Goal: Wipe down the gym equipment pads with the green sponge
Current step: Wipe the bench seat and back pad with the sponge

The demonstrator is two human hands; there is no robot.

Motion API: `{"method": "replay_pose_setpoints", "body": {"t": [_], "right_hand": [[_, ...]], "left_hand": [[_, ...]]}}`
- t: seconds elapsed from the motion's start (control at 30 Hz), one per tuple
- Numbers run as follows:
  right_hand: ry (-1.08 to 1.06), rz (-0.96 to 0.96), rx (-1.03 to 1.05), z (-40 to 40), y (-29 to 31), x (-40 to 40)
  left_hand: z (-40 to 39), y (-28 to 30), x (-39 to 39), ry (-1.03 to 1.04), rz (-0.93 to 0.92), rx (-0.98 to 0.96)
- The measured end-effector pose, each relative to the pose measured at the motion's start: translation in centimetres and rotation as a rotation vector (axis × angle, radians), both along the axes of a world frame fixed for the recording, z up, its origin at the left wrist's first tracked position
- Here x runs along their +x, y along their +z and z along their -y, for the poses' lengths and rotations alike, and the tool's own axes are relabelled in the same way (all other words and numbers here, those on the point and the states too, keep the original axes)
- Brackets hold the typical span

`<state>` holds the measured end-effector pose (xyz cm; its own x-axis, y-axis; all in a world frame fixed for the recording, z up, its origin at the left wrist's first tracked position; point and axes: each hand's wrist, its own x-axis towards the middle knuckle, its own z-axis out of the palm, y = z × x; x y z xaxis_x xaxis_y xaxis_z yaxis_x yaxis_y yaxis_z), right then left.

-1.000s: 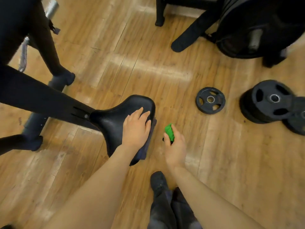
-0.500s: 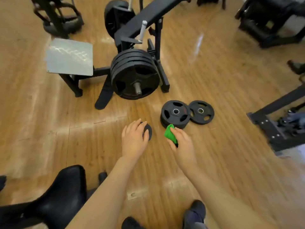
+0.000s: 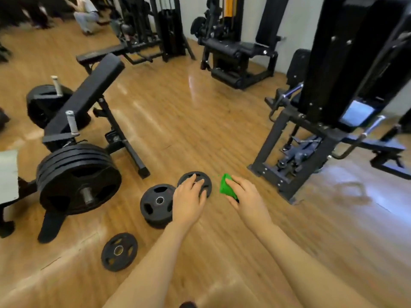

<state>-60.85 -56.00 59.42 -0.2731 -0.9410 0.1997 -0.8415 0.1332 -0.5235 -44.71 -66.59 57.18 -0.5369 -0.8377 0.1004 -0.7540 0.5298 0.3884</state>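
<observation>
My right hand [image 3: 246,195] grips the green sponge [image 3: 225,187], which sticks out past my fingers toward the left. My left hand [image 3: 189,196] hangs in the air with relaxed, straight fingers and holds nothing; small weight plates on the floor show behind it. Padded machines stand ahead: a black incline pad [image 3: 86,96] on the plate-loaded machine at the left, a padded seat machine [image 3: 233,50] at the back, and a tall black back pad [image 3: 347,58] on the machine at the right. Neither hand touches any pad.
Loose weight plates [image 3: 156,204] [image 3: 119,252] lie on the wooden floor [image 3: 182,121] in front of me. A stack of big plates [image 3: 77,178] hangs on the left machine. The right machine's steel base [image 3: 280,174] juts toward my right hand. People are at the far left.
My view has swung up and away from the black saddle pad my left hand rested on. Both hands now float over the floor plates, the sponge still in my right hand.
</observation>
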Motion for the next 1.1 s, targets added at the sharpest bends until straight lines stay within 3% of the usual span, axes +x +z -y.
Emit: {"method": "replay_pose_setpoints", "body": {"t": [0.33, 0.6, 0.93, 1.1], "right_hand": [[-0.459, 0.055, 0.037, -9.2, -0.8, -20.8], [-0.634, 0.06, 0.077, -12.5, -2.0, -40.8], [-0.792, 0.075, 0.107, -17.5, -0.6, -63.0], [-0.723, 0.079, 0.106, -17.3, -2.3, -74.4]], "left_hand": [[-1.9, 1.3, -26.7, -0.442, 0.051, -0.033], [-4.4, 0.7, -50.6, -0.669, -0.008, -0.034], [-7.5, 2.0, -74.7, -0.764, -0.037, -0.063], [-7.3, 0.7, -84.6, -0.679, -0.01, -0.068]]}}
